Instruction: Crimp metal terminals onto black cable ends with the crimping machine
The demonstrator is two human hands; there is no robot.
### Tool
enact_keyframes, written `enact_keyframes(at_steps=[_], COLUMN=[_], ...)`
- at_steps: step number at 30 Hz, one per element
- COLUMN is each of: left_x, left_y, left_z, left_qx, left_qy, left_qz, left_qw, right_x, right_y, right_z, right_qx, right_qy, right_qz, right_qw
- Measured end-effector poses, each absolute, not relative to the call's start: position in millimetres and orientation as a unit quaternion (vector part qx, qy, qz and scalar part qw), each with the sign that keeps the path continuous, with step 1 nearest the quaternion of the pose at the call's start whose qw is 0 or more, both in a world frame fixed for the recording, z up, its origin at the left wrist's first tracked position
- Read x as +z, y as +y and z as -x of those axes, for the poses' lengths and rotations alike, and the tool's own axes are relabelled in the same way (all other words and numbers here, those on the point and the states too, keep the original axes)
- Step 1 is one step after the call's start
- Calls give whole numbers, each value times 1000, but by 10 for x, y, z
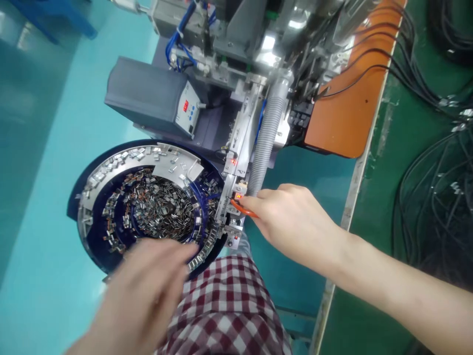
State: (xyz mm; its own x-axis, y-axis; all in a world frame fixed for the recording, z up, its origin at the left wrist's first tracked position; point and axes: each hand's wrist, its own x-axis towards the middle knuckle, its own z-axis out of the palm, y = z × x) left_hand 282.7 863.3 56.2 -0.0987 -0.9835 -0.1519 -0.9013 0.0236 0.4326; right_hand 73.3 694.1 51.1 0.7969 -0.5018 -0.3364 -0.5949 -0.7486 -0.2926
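My right hand (284, 212) is closed on a thin tool with a curved orange handle (244, 209), whose tip reaches the metal feed track (222, 203). What kind of tool it is, I cannot make out. Blurred by motion, my left hand (148, 286) hovers over the near side of the round dark-blue feeder bowl (96, 246), fingers stretched out and nothing visible in them. Many small metal parts (166, 202) fill the bowl's middle, and more lie along its spiral ledge. Beside my right fingertips, a small sensor (238, 196) glows red.
A grey control box (148, 98) with a red display stands behind the bowl. A ribbed grey hose (268, 133) runs down beside the track. Machinery (240, 39) fills the back, with an orange plate (340, 118) and black cables (417, 192) at right.
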Motion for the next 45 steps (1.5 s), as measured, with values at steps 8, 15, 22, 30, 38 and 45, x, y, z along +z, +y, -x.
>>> enact_keyframes(at_steps=[8, 15, 22, 30, 38, 45], left_x=[343, 378, 302, 216, 262, 213], left_y=[8682, 8197, 8183, 8249, 8196, 8204], left_z=[-2066, -1987, -1939, -1902, -1885, -1869], left_qx=[-249, -360, -314, -233, -248, -182], left_qy=[-712, -642, -659, -687, -681, -707], left_qz=[-655, -672, -672, -682, -682, -677], left_qw=[39, -85, -120, -92, -96, -92], right_x=[505, 545, 556, 570, 560, 573], right_y=[7043, 6935, 6900, 6820, 6807, 6814], right_z=[-726, -797, -825, -842, -924, -917], right_qx=[112, 157, 166, 167, 191, 199], right_qy=[279, 316, 384, 407, 354, 346], right_qz=[935, 901, 852, 824, 864, 867], right_qw=[188, 253, 315, 355, 301, 298])
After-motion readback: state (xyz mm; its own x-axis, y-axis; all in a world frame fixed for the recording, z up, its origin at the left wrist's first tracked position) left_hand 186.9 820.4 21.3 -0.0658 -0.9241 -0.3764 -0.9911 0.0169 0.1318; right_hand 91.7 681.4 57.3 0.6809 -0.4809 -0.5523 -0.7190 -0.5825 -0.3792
